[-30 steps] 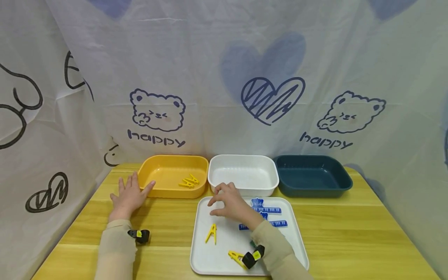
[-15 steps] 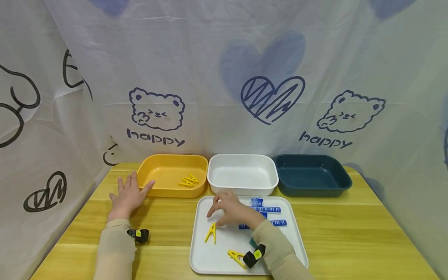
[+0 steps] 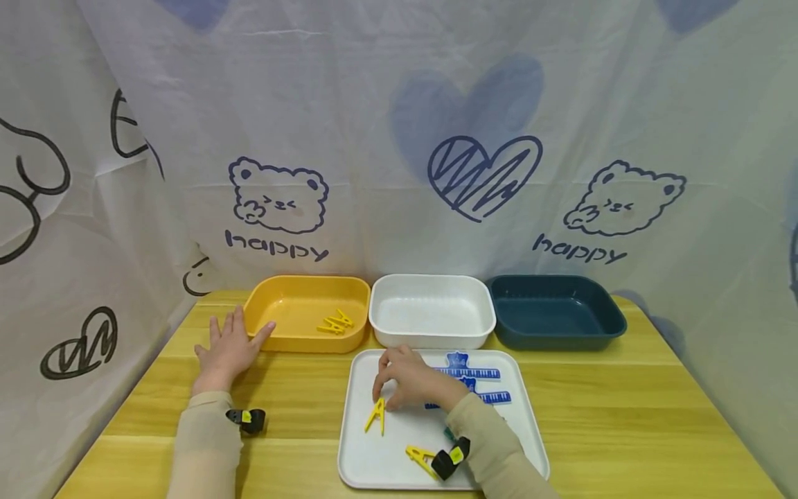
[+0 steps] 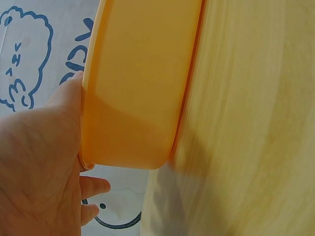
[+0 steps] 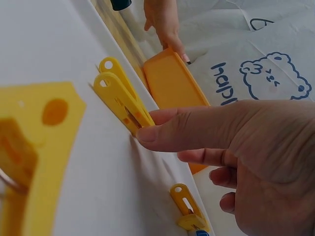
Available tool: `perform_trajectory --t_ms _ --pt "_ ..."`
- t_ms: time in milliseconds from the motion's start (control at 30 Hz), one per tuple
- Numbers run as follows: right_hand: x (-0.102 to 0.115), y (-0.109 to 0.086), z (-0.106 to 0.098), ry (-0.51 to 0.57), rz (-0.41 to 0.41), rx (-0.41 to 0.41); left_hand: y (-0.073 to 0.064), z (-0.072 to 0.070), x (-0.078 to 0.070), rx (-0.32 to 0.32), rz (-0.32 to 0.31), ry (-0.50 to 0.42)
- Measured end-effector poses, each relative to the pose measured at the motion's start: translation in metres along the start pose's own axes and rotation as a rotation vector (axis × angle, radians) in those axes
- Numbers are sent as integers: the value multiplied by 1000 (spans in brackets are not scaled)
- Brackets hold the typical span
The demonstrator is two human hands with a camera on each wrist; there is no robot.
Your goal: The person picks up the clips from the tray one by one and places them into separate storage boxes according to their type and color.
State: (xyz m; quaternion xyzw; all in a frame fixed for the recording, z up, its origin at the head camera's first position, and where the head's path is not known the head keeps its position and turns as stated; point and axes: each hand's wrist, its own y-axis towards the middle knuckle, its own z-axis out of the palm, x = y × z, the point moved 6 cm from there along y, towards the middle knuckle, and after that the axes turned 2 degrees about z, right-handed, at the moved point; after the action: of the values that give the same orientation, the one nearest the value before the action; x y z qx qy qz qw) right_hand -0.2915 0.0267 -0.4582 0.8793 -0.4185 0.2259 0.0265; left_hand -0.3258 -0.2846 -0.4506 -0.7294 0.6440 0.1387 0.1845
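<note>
My right hand (image 3: 408, 378) is over the white tray (image 3: 358, 457), pinching one end of a small yellow clothespin (image 3: 376, 416) between thumb and forefinger; the right wrist view shows this clothespin (image 5: 120, 93) lying against the tray. A second clothespin (image 3: 420, 459) lies nearer the front, partly behind the wrist camera. One more yellow clip (image 5: 187, 206) shows beyond the hand in the right wrist view. My left hand (image 3: 231, 353) rests at the left corner of the yellow bin (image 3: 299, 344), fingers spread, thumb at the rim.
Inside the yellow bin lie yellow clothespins (image 3: 337, 321). A white bin (image 3: 433, 342) and a dark teal bin (image 3: 561, 342) stand beside it. Blue ruler-shaped bear clips (image 3: 492, 398) lie at the tray's right. Something green (image 3: 449, 434) shows beside the right wrist.
My right hand has come down and nearer to the clothespin, its thumb and forefinger now meeting the clip's end. The left hand stays where it was.
</note>
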Motion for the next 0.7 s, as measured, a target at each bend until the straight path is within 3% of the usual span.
perform_trajectory --t_ms 333,700 --pt "0 0 -1 -45 -10 -10 1 0 2 0 -4 0" --pt "-1 -2 -3 -14 -2 -15 2 0 3 -1 -4 0"
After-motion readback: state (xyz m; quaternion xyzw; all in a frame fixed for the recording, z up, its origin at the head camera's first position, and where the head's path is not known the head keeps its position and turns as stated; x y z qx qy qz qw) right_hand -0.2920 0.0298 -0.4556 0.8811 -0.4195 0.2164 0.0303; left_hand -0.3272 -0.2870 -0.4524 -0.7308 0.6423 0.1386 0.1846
